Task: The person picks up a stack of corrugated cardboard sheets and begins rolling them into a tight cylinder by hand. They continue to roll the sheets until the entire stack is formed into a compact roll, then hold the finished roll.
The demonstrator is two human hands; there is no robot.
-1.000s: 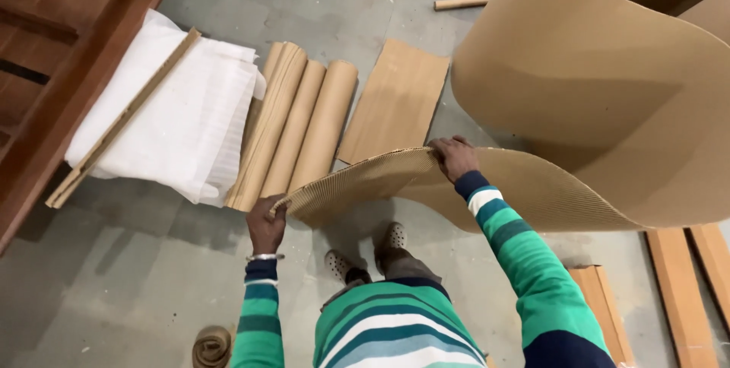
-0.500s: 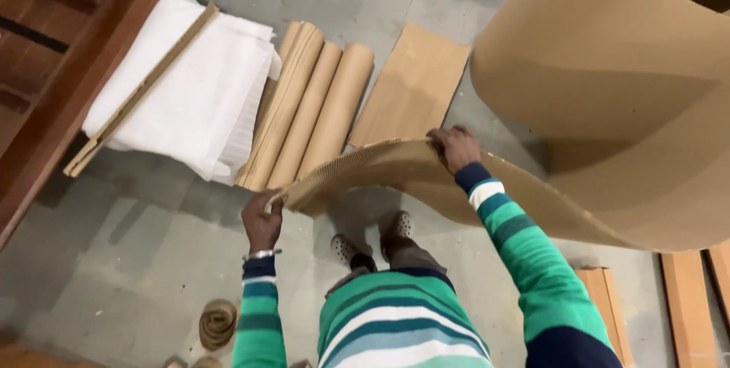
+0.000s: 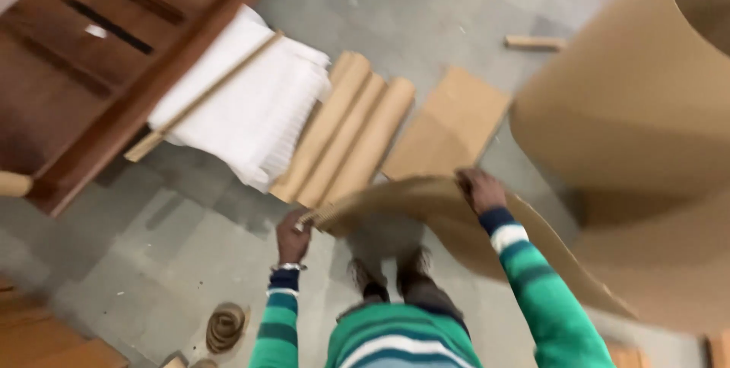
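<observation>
A dark brown wooden frame (image 3: 114,71) is lying at the far left, on the grey floor (image 3: 152,261). A pile of white sheets (image 3: 243,109) is leaning against it, and a thin wooden stick (image 3: 205,94) is lying across the white pile. Low down, near the person's left sleeve, a small coil of brown twine (image 3: 226,326) is sitting on the floor.

Next come three brown paper rolls (image 3: 350,136), lying side by side and touching the white pile. Just below them the person's left hand (image 3: 293,235) is closing its grip on the near corner of a big brown paper sheet (image 3: 426,201). The fingers are pinching the edge, so the sheet is starting right at that grip and stretching away to the right.

A flat piece of cardboard (image 3: 449,121) is lying on the floor behind the sheet. The person's right hand (image 3: 477,189) is holding the top edge of the same sheet, fingers curled over it. The sheet is hanging between the two hands, off the floor, above the person's feet.

Past the right hand the sheet is curving on into a huge brown paper roll (image 3: 631,132) standing at the far right. A small wooden block (image 3: 534,42) is lying on the floor behind it.
</observation>
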